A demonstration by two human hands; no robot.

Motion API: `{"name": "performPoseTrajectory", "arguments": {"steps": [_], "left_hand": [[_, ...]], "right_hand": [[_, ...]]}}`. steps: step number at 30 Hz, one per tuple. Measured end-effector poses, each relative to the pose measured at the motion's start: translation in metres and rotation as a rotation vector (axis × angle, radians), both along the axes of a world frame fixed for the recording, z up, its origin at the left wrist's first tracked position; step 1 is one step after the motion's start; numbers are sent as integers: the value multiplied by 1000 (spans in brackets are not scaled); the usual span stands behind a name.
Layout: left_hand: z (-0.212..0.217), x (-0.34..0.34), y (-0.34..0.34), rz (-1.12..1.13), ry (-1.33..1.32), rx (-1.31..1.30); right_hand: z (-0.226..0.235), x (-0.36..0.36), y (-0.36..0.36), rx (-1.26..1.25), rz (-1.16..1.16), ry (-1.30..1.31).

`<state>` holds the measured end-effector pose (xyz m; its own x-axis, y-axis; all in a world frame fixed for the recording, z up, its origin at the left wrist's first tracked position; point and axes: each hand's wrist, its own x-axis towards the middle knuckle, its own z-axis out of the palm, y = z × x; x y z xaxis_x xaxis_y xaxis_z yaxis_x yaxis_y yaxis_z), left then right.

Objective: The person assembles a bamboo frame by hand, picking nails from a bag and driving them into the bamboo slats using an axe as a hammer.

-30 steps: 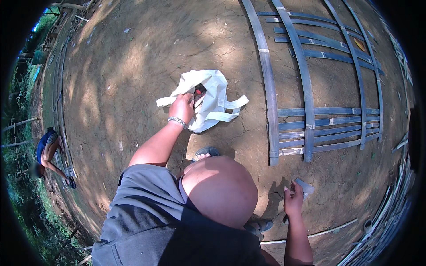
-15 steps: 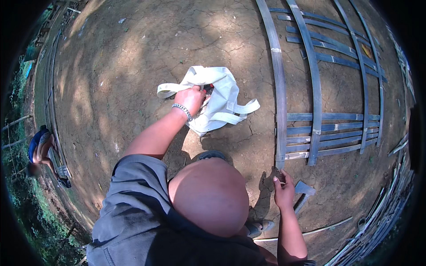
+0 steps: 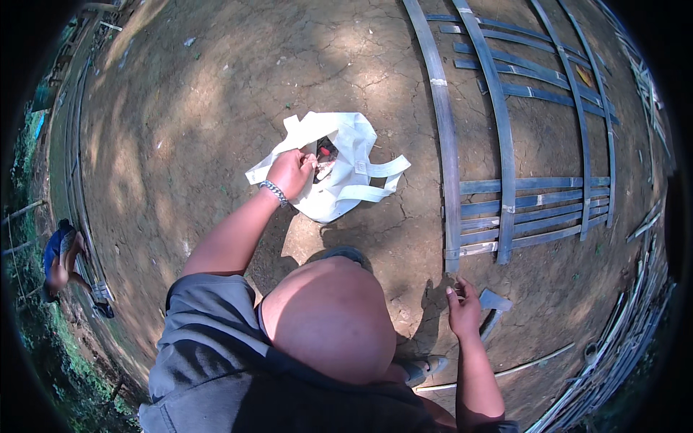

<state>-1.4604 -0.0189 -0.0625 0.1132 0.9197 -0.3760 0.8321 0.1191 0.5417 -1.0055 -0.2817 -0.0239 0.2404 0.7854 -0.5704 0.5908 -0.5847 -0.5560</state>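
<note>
A white fabric bag (image 3: 346,141) with loop handles stands open on the dirt ground in front of me. My left hand (image 3: 291,175), with a chain bracelet at the wrist, is at the left side of its mouth. Its fingers are pinched together; what they hold is too small to make out. A red object (image 3: 325,151) shows among darker things inside the bag. My right hand (image 3: 464,310) is low on the right, fingers bent and apart, with nothing visible in it. Beside that hand lies a hatchet (image 3: 495,301), its handle partly hidden by the hand and forearm.
On the right, a bamboo slat frame (image 3: 449,159) lies on the ground, with crossed strips. Beyond it, a pile of bamboo poles (image 3: 613,353) lines the lower right. A thin pole (image 3: 530,363) lies near my sandalled foot. Another person (image 3: 61,256) bends over at the far left.
My left hand has drawn back left and slightly down from inside the bag to its left edge, uncovering more of the red object. My right hand has barely moved.
</note>
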Motion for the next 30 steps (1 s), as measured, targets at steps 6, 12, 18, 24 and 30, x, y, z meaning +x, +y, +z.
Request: {"name": "performPoseTrajectory", "arguments": {"steps": [6, 12, 18, 24, 30], "left_hand": [[8, -10, -11, 298, -682, -295], [43, 20, -43, 251, -638, -212], [77, 131, -27, -382, -553, -347], [53, 246, 18, -1280, -323, -72], [2, 333, 22, -1246, -340, 116]], "right_hand": [[1, -14, -2, 37, -40, 44], [8, 0, -17, -48, -132, 10], [-11, 23, -43, 17, -194, -62], [-15, 18, 12, 83, -168, -202], [-31, 18, 68, 259, -36, -339]]}}
